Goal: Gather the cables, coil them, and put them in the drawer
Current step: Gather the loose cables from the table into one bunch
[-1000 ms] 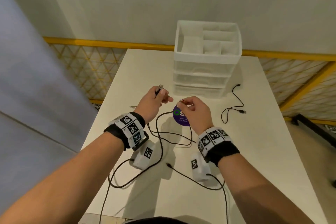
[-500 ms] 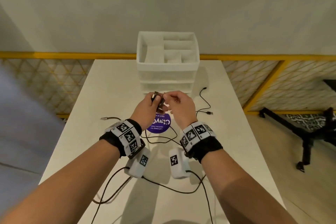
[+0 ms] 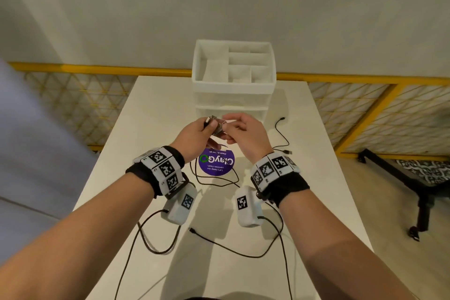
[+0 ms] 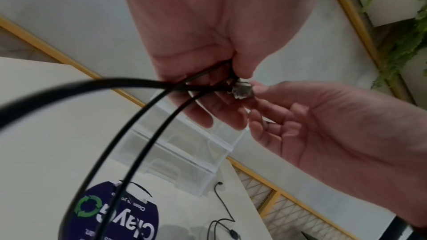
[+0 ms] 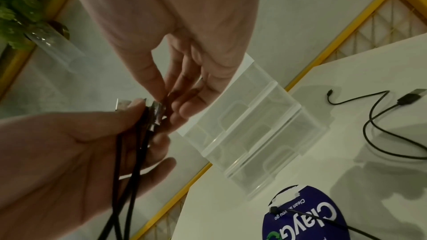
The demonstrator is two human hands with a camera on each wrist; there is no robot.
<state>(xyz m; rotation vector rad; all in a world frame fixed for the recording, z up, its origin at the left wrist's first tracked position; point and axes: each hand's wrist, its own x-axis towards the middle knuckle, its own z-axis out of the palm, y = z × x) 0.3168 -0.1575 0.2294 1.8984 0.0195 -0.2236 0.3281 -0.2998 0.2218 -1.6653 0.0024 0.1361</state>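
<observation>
A long black cable (image 3: 214, 181) hangs in loops from my hands down to the white table (image 3: 151, 109). My left hand (image 3: 210, 126) holds its strands (image 4: 138, 125) and a metal plug (image 4: 241, 90) under the thumb, raised in front of the clear drawer unit (image 3: 233, 95). My right hand (image 3: 226, 129) meets it, thumb and fingers pinching the same plug end (image 5: 158, 110). The drawers look closed. A second, shorter black cable (image 3: 283, 139) lies loose on the table to the right of the unit.
A round purple sticker (image 3: 215, 162) sits on the table under my hands. Another thin black cable (image 3: 219, 243) runs across the near part of the table. A yellow lattice railing (image 3: 365, 105) borders the far and right sides, and a black chair base (image 3: 414, 190) stands on the floor at right.
My hands, apart a second ago with a plug in each, have come together and risen toward the drawer unit. The cable's loops have drawn in under them.
</observation>
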